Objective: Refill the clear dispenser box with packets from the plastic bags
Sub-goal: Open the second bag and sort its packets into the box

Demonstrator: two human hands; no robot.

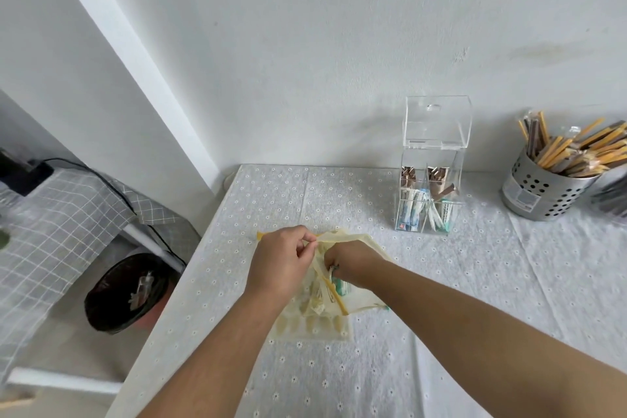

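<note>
A yellowish plastic zip bag (319, 312) lies on the white tablecloth in front of me. My left hand (281, 265) pinches the bag's upper rim and holds it open. My right hand (353, 263) reaches inside the bag, fingers curled around teal and white packets (341, 285). The clear dispenser box (429, 180) stands at the back right near the wall with its lid flipped up. Its compartments hold brown packets at the back and teal and white packets at the front.
A perforated metal holder (546, 190) full of wrapped sticks stands at the far right. The table's left edge (190, 268) drops to a black-lined bin (129, 292) on the floor. A checked cloth covers a lower unit (51, 224) on the left.
</note>
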